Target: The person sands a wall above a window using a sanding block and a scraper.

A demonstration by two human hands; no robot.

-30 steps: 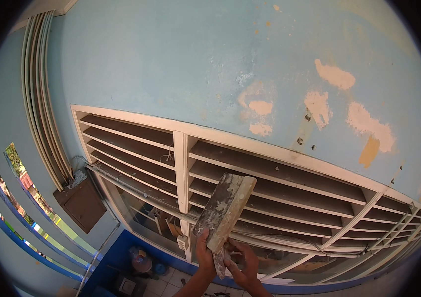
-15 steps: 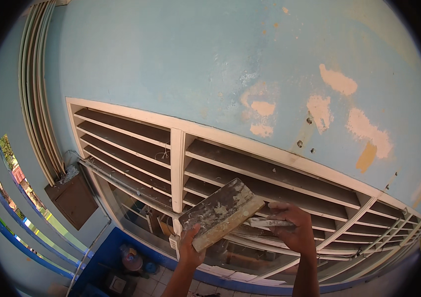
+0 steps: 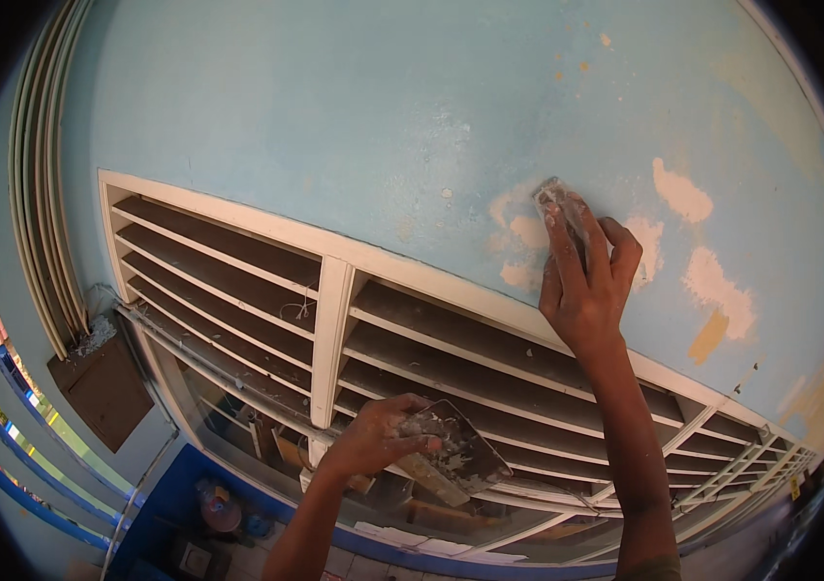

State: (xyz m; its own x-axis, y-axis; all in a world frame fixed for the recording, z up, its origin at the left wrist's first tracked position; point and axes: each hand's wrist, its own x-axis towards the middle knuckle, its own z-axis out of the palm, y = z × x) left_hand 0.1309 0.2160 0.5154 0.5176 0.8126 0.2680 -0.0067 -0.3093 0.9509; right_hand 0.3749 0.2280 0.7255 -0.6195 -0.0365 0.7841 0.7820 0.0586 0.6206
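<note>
Two hands are holding separate things: my right hand (image 3: 588, 276) is curling its fingers tightly along a small scraper (image 3: 549, 191), its long axis slanting up and left, its tip seemingly touching the blue wall (image 3: 334, 126) above the louvred window frame's (image 3: 331, 339) top edge. One pale patch (image 3: 529, 231) is lying just below that tip, nearer this hand. My left hand (image 3: 383, 436) is clasping a spattered plate's (image 3: 470, 447) left end, below that top edge.

right hand (image 3: 591, 290): small tool (image 3: 548, 188), probably touching patched blue wall (image 3: 295, 107) | left hand (image 3: 381, 436): smeared board (image 3: 470, 455)
</note>
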